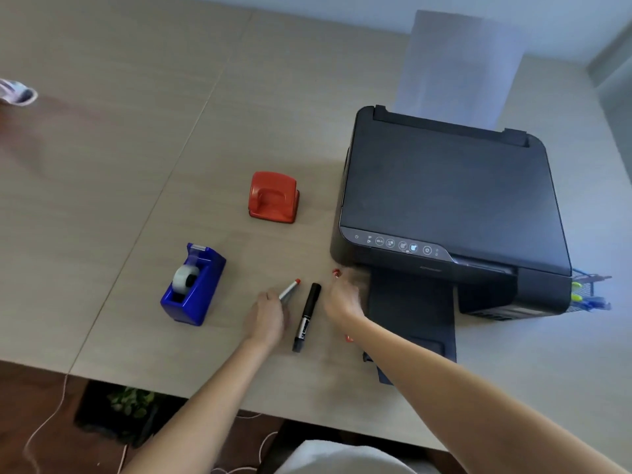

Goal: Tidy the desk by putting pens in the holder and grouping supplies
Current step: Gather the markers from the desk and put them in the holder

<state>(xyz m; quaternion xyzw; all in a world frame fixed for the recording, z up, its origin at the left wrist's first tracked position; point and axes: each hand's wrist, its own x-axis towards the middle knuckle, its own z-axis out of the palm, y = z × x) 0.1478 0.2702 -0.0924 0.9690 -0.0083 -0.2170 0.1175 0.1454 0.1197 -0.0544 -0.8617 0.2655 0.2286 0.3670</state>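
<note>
My left hand is closed around a silver pen with a red tip, whose tip points up and to the right just above the desk. A black marker lies on the desk between my two hands. My right hand is blurred, with its fingers curled around a red pen; red shows above the fingers and again below the wrist. A blue mesh pen holder with several pens peeks out behind the printer's right side.
A black printer with paper in its rear feed fills the right of the desk. A red hole punch and a blue tape dispenser stand to the left. The desk's near edge runs below my forearms.
</note>
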